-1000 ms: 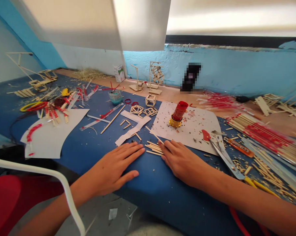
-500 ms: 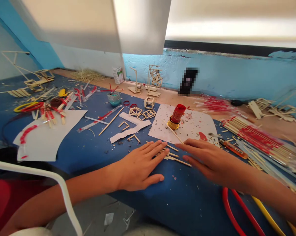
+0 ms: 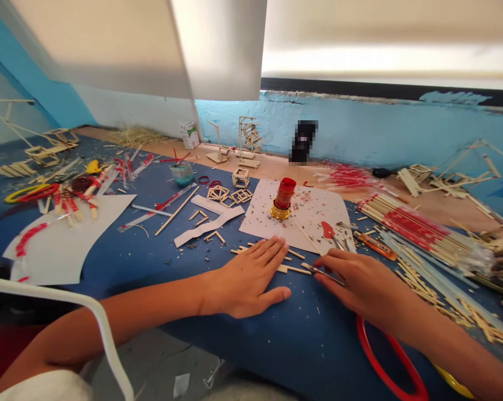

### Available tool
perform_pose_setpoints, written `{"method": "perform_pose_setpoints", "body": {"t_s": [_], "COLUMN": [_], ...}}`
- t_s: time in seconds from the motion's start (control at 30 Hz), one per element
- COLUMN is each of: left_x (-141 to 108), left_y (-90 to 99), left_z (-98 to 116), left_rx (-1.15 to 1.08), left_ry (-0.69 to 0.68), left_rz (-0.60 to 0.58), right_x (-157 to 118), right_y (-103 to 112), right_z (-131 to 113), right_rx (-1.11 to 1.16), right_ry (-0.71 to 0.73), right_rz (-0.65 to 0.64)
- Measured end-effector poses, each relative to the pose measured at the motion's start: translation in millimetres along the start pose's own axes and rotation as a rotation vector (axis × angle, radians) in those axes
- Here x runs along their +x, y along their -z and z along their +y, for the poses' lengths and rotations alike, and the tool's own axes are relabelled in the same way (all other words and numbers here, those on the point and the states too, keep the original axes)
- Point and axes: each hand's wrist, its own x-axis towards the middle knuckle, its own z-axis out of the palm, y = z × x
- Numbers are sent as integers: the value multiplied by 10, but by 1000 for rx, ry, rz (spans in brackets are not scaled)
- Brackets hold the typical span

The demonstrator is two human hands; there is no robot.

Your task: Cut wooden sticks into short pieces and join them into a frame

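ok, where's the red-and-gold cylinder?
Head view, just right of centre: the red-and-gold cylinder stands on the debris-strewn pale sheet, beyond the left hand.

Blue-covered tabletop [image 3: 310,340] along a chipped light-blue wall [image 3: 351,136]; pale panels [image 3: 226,50] above, brightly lit at right; grey floor [image 3: 151,362] below.

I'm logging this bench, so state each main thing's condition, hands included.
Left hand: flat over sticks
Right hand: holding thin tool
Sticks: loose, partly covered
Red cylinder: upright
Cup: upright, blue inside
Carton: upright
Cutter: lying down, blade unclear
Scissors: partly hidden, opening unclear
Littered sheet: flat
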Motion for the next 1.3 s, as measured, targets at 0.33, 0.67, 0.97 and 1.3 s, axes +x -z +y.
{"method": "perform_pose_setpoints", "body": {"t_s": [0.33, 0.67, 0.97, 1.3], "left_x": [-739, -760, -573, -92], "left_y": [108, -212, -88, 126], "left_z": [-159, 123, 129, -121], "left_rx": [247, 264, 204, 183], "left_ry": [271, 309, 297, 92], "left_rz": [277, 240, 242, -19], "right_x": [-47, 13, 67, 248], "right_y": [-187, -82, -71, -21], "right_z": [169, -179, -153, -309], "right_rx": [-90, -117, 88, -20], "right_ry": [-10, 64, -89, -57], "right_rz": [82, 104, 13, -96]}}
